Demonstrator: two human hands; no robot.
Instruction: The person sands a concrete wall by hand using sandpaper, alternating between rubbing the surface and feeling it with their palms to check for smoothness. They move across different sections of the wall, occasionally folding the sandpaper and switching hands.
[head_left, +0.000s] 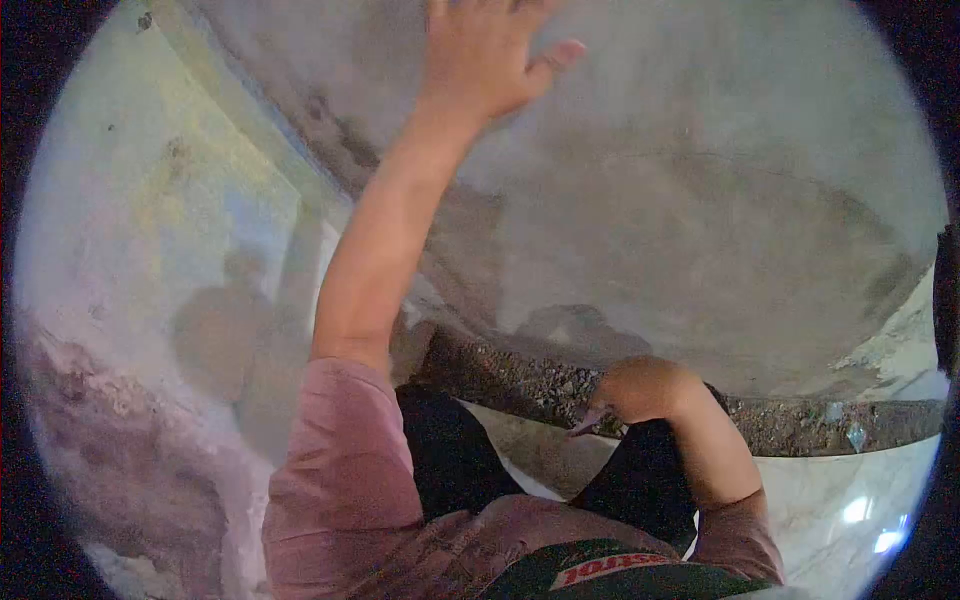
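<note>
My left hand (490, 60) reaches far forward at the top of the view, its back toward me. The thumb sticks out to the right and the fingers are apart, the tips cut off by the frame edge. It overlaps a broad grey cement surface (640, 130) with a damp-looking darker patch. Low over my knees, my right hand (650, 390) is closed, with a thin greyish piece (590, 421) showing at its fingers. What that piece is, I cannot tell. Beneath this hand runs a strip of dark gravelly soil (535, 385).
On the left stands a stained, peeling wall (180, 260) with shadows on it. Shiny pale tiles (840, 510) lie at the lower right, next to the soil strip. My dark-trousered legs (450, 450) are bent close to the soil. A dark object (945, 300) stands at the right edge.
</note>
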